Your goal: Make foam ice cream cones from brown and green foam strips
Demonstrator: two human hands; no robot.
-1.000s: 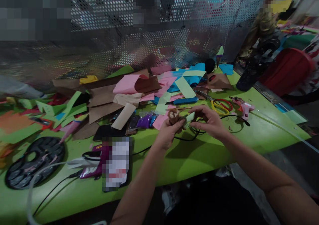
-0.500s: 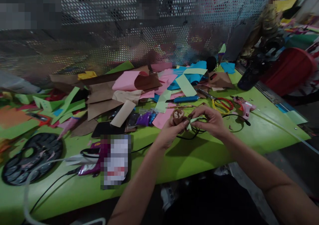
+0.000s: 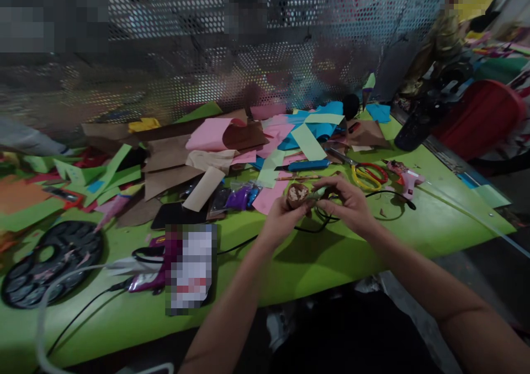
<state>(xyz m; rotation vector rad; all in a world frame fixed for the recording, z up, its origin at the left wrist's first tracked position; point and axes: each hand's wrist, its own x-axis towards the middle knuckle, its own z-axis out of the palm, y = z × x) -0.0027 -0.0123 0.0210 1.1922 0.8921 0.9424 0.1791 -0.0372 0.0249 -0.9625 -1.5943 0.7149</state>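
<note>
My left hand (image 3: 285,217) is closed around a small brown cup-shaped piece (image 3: 297,193) with crumpled cream stuff inside, its open end facing up. My right hand (image 3: 346,200) pinches a pale green paper piece (image 3: 317,194) between thumb and fingers, close beside the brown piece. Whether the two pieces touch is hard to tell. Behind the hands lie a pencil (image 3: 296,178) and a blue utility knife (image 3: 308,166). Scissors (image 3: 366,175) with red and yellow handles rest beyond my right hand. A pink glue gun (image 3: 408,179) lies to the right, its black cord running under my hands.
Coloured paper scraps (image 3: 215,133) cover the back of the green table (image 3: 323,263), against a perforated metal panel (image 3: 199,75). On the left are a black palette (image 3: 53,263), a purple glue gun (image 3: 151,274) and a dark phone (image 3: 168,216). A dark bottle (image 3: 409,131) stands at the right edge.
My right hand's fingers have shifted around the pale green paper, which now looks more compact and rolled. The brown piece has turned slightly, showing more of its open top.
</note>
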